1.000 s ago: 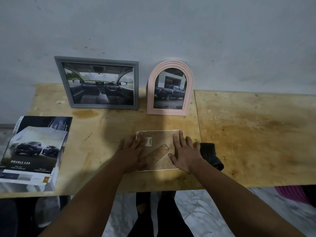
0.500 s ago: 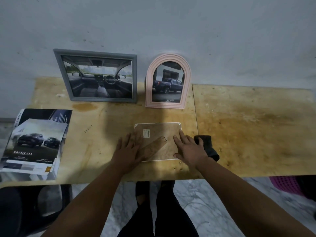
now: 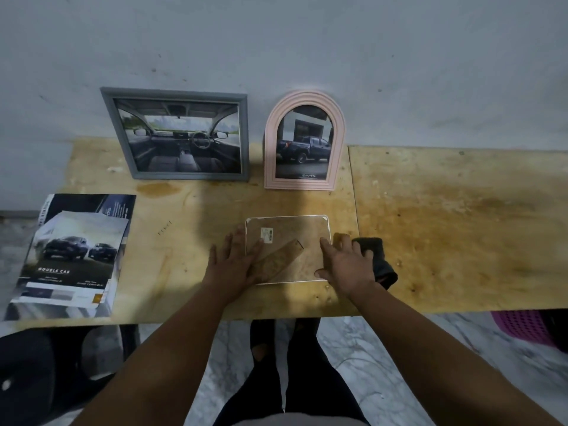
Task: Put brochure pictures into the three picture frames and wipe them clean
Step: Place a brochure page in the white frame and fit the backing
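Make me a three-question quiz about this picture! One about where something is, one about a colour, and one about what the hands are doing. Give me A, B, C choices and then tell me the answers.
1. Where is the brochure?
A. left end of the table
B. inside the pink frame
C. on the floor

2. What colour is the arched frame?
A. green
B. pink
C. black

3. How does the third frame lie?
A. standing against the wall
B. lifted in the air
C. face down, flat on the table

Answers:
1. A: the brochure lies at the table's left end.
2. B: the arched frame is pink.
3. C: the third frame shows its brown back, with the left hand and right hand on it.
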`<action>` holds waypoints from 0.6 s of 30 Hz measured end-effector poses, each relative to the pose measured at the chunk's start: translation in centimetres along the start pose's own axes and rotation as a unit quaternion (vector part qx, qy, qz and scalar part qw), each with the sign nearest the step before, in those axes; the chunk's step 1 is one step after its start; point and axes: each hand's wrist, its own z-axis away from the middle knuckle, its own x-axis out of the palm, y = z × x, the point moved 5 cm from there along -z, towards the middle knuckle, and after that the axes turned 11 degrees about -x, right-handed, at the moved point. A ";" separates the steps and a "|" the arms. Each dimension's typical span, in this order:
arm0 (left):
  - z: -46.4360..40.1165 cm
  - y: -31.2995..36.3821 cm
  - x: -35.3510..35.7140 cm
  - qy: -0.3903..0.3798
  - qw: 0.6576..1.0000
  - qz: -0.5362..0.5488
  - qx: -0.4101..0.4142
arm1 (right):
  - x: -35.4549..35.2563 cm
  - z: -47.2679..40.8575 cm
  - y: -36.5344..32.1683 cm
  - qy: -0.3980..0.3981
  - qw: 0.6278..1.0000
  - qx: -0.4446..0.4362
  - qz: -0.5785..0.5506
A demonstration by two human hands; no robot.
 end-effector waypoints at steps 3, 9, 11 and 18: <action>1.0 0.4 -0.9 0.026 0.999 0.017 -0.032 | 0.9 1.2 0.3 0.045 0.976 0.081 -0.196; 2.8 2.7 0.0 -0.002 0.994 0.102 0.034 | 0.7 2.8 -0.6 0.150 0.843 0.153 -0.492; 3.2 3.0 -0.2 0.024 0.994 0.097 0.035 | 0.8 3.0 -0.2 0.147 0.798 0.185 -0.555; 4.1 3.9 -6.7 0.296 0.942 0.129 0.095 | -5.5 3.5 3.2 0.197 0.641 0.182 -0.719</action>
